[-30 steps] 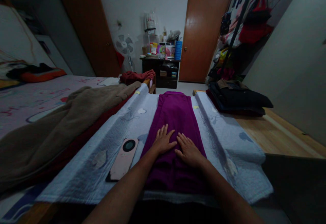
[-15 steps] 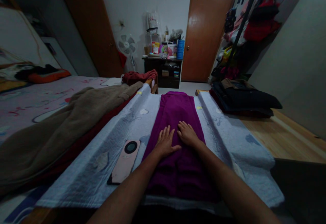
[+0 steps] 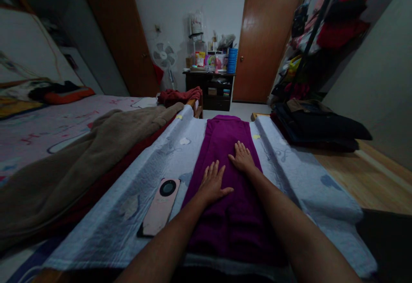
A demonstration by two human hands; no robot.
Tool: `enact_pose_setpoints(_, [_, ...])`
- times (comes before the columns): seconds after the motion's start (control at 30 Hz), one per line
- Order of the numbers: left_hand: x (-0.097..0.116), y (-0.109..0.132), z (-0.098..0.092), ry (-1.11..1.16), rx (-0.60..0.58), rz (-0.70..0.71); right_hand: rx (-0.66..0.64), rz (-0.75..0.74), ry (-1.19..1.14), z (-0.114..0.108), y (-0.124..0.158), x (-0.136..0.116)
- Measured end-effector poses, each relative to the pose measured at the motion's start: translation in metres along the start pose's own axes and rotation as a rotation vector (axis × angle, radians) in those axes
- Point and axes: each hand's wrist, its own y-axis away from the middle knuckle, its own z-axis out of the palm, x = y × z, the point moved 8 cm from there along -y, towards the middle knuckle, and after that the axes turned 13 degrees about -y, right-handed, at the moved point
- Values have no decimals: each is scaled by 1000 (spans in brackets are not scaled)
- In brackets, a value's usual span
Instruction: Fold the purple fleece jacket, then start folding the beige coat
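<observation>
A purple garment (image 3: 225, 146), folded long and narrow, lies on a light blue quilted cloth (image 3: 154, 154). Its near part has soft wrinkles, and its exact kind cannot be made out. My left hand (image 3: 213, 184) rests flat on its middle, fingers spread and thumb pointing right. Farther up and to the right, my right hand (image 3: 243, 157) also lies flat on the purple fabric with its fingers out. Neither hand grasps anything. Left of my left forearm a pink phone (image 3: 159, 212) lies face down, its round black camera ring upward.
A brown blanket (image 3: 96, 146) lies along the left, beside a bed with a pink sheet (image 3: 67, 115). Dark folded clothes (image 3: 325, 124) are stacked on a wooden surface (image 3: 350, 171) at right. Behind stand a fan (image 3: 165, 55), a dark cabinet (image 3: 209, 90) and a door (image 3: 270, 38).
My right hand has slid forward and a little right over the purple garment, while my left hand stays near the same spot on it. The camera view has shifted slightly.
</observation>
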Motion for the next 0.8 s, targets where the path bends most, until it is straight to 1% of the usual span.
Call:
enact_pose_setpoints(0.13, [0,0,-1,1,7,0,8,25,-14,1,-3,2])
enact_pose_setpoints(0.27, [0,0,-1,-2,18,-1,-12,20,-13,3,3,0])
enact_pose_setpoints(0.4, [-1,-1,0,0,28,-2,-44,-21,-9,4,18,-6])
enact_pose_setpoints(0.5, [-1,-1,2,5,39,-8,-44,-45,-9,4,32,-13])
enact_pose_setpoints(0.6, [-2,-1,2,15,55,-11,-41,-41,-15,2,46,-17])
enact_pose_setpoints(0.8, [-4,0,-3,48,53,-8,-84,-47,-24,3,71,-26])
